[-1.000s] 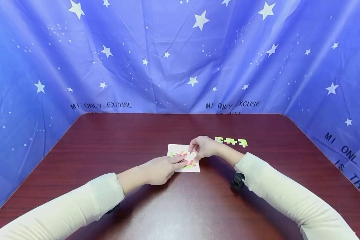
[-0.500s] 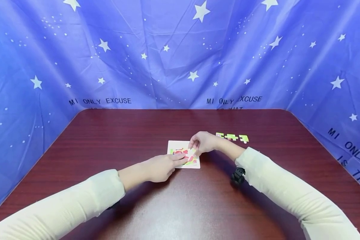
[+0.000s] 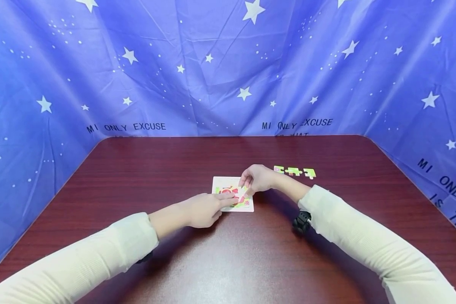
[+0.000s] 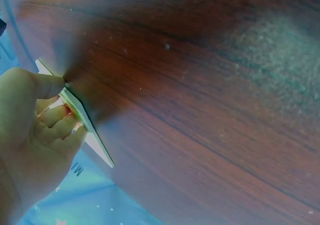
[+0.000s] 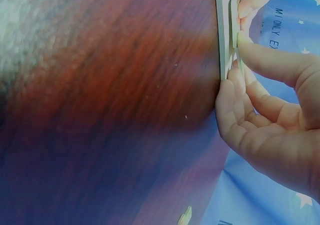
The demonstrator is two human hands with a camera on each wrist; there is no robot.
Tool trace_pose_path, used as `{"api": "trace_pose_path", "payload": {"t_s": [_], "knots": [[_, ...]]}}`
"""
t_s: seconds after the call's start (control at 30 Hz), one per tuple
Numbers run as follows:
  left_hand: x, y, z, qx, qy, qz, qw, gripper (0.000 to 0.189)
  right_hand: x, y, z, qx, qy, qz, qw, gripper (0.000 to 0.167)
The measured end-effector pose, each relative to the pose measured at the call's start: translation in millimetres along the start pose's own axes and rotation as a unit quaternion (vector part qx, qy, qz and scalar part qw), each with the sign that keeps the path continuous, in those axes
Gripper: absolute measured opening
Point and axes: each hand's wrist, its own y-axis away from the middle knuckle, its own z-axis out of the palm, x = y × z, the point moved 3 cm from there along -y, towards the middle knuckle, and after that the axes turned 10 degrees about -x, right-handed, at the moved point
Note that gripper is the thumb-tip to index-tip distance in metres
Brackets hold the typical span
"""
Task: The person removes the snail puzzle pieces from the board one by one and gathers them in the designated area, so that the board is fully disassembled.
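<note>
A square puzzle board [image 3: 221, 180] with a white border and a red and green picture lies flat on the table. My left hand [image 3: 206, 210] reaches in from the left, its straight fingers resting on the picture. In the left wrist view, the thumb [image 4: 50, 86] is at the board's near edge. At the board's right side, my right hand [image 3: 259, 177] pinches a thin puzzle piece [image 5: 240, 60] between thumb and curled fingers, low over the board. The fingers hide much of that piece. Part of the picture is hidden under the left hand.
Three loose green puzzle pieces [image 3: 294, 171] lie in a row behind the right wrist. The dark red wooden table [image 3: 167, 160] ends at a blue star-printed curtain [image 3: 197, 101] at the back and sides. Each wrist carries a black device [image 3: 302, 221].
The head view has tilted slightly, so everything sits a little higher in it. My right fingers have shifted only slightly at the board; the left hand stays on the picture.
</note>
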Motion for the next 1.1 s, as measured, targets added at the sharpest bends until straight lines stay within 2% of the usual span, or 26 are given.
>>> {"api": "trace_pose_path", "payload": {"t_s": [0.2, 0.47, 0.63, 0.77, 0.87, 1.1], "knots": [[-1.1, 0.6, 0.3, -0.003, -0.008, 0.000, 1.0000, 0.059, -4, 0.8, -2, -0.003, 0.003, -0.002, 1.0000, 0.027], [2.2, -0.1, -7.0, 0.021, -0.059, 0.013, 0.9980, 0.055, -3, 0.6, -9, -0.003, -0.003, 0.011, 0.9999, 0.027], [3.8, 0.2, -6.5, 0.030, -0.071, 0.012, 0.9970, 0.055, -4, 1.4, -9, -0.006, -0.043, 0.020, 0.9988, 0.027], [4.0, 2.4, -3.3, 0.024, -0.064, 0.013, 0.9976, 0.054, -3, 0.9, -6, -0.013, -0.088, 0.029, 0.9956, 0.020], [3.8, 3.3, -2.9, 0.025, -0.064, 0.014, 0.9975, 0.054, -2, 0.5, -5, -0.003, -0.102, 0.041, 0.9939, 0.015], [3.0, 4.0, 0.4, 0.015, -0.048, 0.016, 0.9986, 0.055, 7, 1.5, -5, 0.008, -0.134, 0.060, 0.9891, 0.019]]}}
